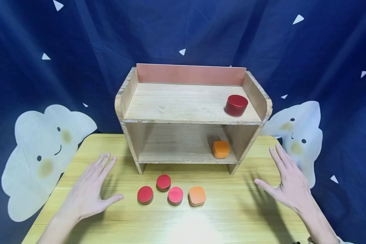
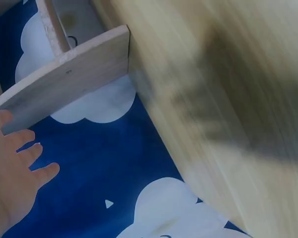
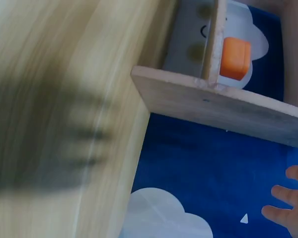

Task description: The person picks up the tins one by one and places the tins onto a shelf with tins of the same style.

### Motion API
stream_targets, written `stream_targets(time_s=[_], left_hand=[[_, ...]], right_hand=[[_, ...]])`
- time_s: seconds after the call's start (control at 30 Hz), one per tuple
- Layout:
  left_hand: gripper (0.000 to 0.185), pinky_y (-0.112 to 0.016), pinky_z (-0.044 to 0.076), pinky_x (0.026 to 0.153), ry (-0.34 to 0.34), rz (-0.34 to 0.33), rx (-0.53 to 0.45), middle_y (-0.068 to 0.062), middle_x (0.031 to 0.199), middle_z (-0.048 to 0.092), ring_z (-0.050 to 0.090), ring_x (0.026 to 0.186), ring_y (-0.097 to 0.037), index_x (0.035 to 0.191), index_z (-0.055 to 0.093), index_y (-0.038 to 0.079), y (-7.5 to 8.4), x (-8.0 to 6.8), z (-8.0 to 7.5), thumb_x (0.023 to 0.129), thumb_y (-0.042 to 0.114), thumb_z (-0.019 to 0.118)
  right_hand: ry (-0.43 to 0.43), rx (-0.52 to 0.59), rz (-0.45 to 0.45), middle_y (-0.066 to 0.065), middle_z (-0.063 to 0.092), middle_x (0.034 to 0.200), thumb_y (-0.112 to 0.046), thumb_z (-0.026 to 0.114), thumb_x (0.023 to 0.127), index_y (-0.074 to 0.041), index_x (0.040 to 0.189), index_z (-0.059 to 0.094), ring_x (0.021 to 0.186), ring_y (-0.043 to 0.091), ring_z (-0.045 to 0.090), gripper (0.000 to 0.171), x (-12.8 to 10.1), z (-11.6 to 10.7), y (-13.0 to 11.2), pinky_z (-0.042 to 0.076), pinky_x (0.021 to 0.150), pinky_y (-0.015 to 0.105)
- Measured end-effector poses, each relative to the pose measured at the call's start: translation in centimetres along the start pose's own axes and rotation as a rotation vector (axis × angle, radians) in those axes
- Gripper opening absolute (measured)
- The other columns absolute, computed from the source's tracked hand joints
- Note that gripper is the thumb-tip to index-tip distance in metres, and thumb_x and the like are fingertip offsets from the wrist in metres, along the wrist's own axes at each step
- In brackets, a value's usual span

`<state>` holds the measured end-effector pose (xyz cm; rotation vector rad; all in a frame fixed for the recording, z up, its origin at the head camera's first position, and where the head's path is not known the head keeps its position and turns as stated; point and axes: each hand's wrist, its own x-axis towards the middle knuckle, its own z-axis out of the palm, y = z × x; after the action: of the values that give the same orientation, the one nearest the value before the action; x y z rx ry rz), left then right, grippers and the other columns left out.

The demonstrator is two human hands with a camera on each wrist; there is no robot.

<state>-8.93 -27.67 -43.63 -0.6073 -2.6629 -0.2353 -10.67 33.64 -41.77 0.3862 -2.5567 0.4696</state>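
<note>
My left hand (image 1: 89, 191) hovers over the table's left side, its fingers straight and thumb spread, holding nothing. Over on the right, my right hand (image 1: 289, 183) is likewise spread and touches nothing. Between them on the table lie a round red tin (image 1: 145, 195), a second red tin (image 1: 163, 183), a third red tin (image 1: 175, 196) and a rounded-square orange tin (image 1: 197, 196). A larger dark red tin (image 1: 236, 105) stands on the upper shelf at the right. Below it, another orange tin (image 1: 221, 149) sits at the right of the lower shelf, visible too in the right wrist view.
A two-tier wooden shelf (image 1: 187, 122) with a pink back board (image 1: 191, 74) stands at the back of the wooden table (image 1: 134, 225). Behind hangs a dark blue curtain (image 1: 158, 30) with white triangles and smiling clouds.
</note>
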Motion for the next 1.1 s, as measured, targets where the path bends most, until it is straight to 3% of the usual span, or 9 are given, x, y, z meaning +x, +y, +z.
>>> stream_targets(time_s=[0.13, 0.23, 0.37, 0.43, 0.5, 0.57, 0.67, 0.8, 1.1], left_hand=[[0.122, -0.009, -0.006, 0.127, -0.005, -0.013, -0.069, -0.012, 0.175, 0.028, 0.021, 0.166, -0.021, 0.169, 0.023, 0.017, 0.4, -0.4, 0.3, 0.074, 0.06, 0.086], [0.12, -0.005, -0.004, 0.125, -0.015, -0.028, -0.113, -0.011, 0.174, 0.031, 0.02, 0.166, -0.015, 0.169, 0.026, 0.016, 0.8, -0.7, 0.7, 0.074, 0.056, 0.088], [0.117, 0.0, -0.001, 0.12, -0.033, -0.064, -0.163, -0.008, 0.172, 0.036, 0.029, 0.163, -0.016, 0.168, 0.029, 0.019, 1.1, -1.1, 1.4, 0.074, 0.053, 0.09], [0.116, 0.001, 0.0, 0.119, -0.037, -0.08, -0.191, -0.007, 0.171, 0.039, 0.034, 0.161, -0.017, 0.168, 0.03, 0.021, 1.2, -1.2, 1.7, 0.074, 0.051, 0.092], [0.115, 0.002, 0.002, 0.118, -0.039, -0.09, -0.22, -0.006, 0.17, 0.041, 0.038, 0.158, -0.019, 0.167, 0.03, 0.024, 1.4, -1.2, 2.0, 0.074, 0.049, 0.092], [0.113, 0.001, 0.005, 0.118, -0.046, -0.105, -0.244, -0.006, 0.168, 0.044, 0.043, 0.155, -0.024, 0.167, 0.031, 0.027, 1.5, -1.3, 2.4, 0.075, 0.049, 0.092], [0.11, -0.027, 0.032, 0.129, -0.064, -0.123, -0.283, -0.008, 0.164, 0.049, 0.05, 0.148, -0.033, 0.166, 0.033, 0.029, 1.8, -1.3, 2.9, 0.076, 0.05, 0.092], [0.105, -0.066, 0.05, 0.106, -0.095, -0.13, -0.327, -0.011, 0.159, 0.054, 0.055, 0.141, -0.039, 0.165, 0.035, 0.029, 2.3, -1.5, 3.8, 0.078, 0.048, 0.09], [0.094, -0.067, 0.053, 0.105, -0.13, -0.11, -0.368, -0.008, 0.155, 0.059, 0.059, 0.138, -0.037, 0.161, 0.044, 0.022, 2.9, -2.0, 5.7, 0.08, 0.043, 0.09]], right_hand=[[-0.007, 0.076, 0.05, 0.006, 0.033, 0.174, -0.044, 0.094, 0.068, -0.026, 0.166, 0.034, 0.154, 0.048, 0.039, 0.117, 0.4, 0.0, -0.7, 0.04, 0.103, 0.077], [0.001, 0.129, 0.066, 0.009, 0.037, 0.172, -0.041, 0.094, 0.069, -0.028, 0.166, 0.035, 0.153, 0.048, 0.039, 0.114, 0.6, 0.2, -1.1, 0.037, 0.111, 0.075], [0.073, 0.182, 0.033, 0.016, 0.047, 0.165, -0.033, 0.094, 0.068, -0.022, 0.163, 0.041, 0.151, 0.042, 0.045, 0.109, 0.9, 0.8, -1.3, 0.032, 0.13, 0.036], [0.114, 0.209, 0.024, 0.019, 0.051, 0.161, -0.027, 0.094, 0.068, -0.019, 0.162, 0.044, 0.147, 0.023, 0.052, 0.107, 1.2, 1.1, -1.4, 0.026, 0.123, 0.011], [0.144, 0.254, 0.023, 0.02, 0.054, 0.158, -0.019, 0.094, 0.067, -0.017, 0.161, 0.046, 0.142, 0.003, 0.051, 0.105, 1.5, 1.3, -1.6, 0.028, 0.115, 0.002], [0.156, 0.307, 0.036, 0.021, 0.056, 0.156, -0.01, 0.093, 0.068, -0.015, 0.16, 0.047, 0.135, -0.013, 0.048, 0.103, 1.7, 1.6, -1.9, 0.033, 0.109, -0.001], [0.165, 0.397, 0.061, 0.022, 0.058, 0.152, 0.001, 0.09, 0.07, -0.013, 0.158, 0.049, 0.132, -0.017, 0.049, 0.099, 2.1, 1.9, -2.5, 0.04, 0.104, -0.001], [0.19, 0.496, 0.11, 0.015, 0.063, 0.148, 0.009, 0.085, 0.075, -0.014, 0.155, 0.052, 0.127, -0.012, 0.058, 0.09, 2.7, 2.4, -3.1, 0.047, 0.1, 0.002], [0.24, 0.613, 0.097, -0.014, 0.063, 0.142, 0.017, 0.08, 0.077, -0.004, 0.149, 0.057, 0.12, -0.008, 0.064, 0.077, 3.9, 3.9, -3.1, 0.054, 0.094, 0.006]])
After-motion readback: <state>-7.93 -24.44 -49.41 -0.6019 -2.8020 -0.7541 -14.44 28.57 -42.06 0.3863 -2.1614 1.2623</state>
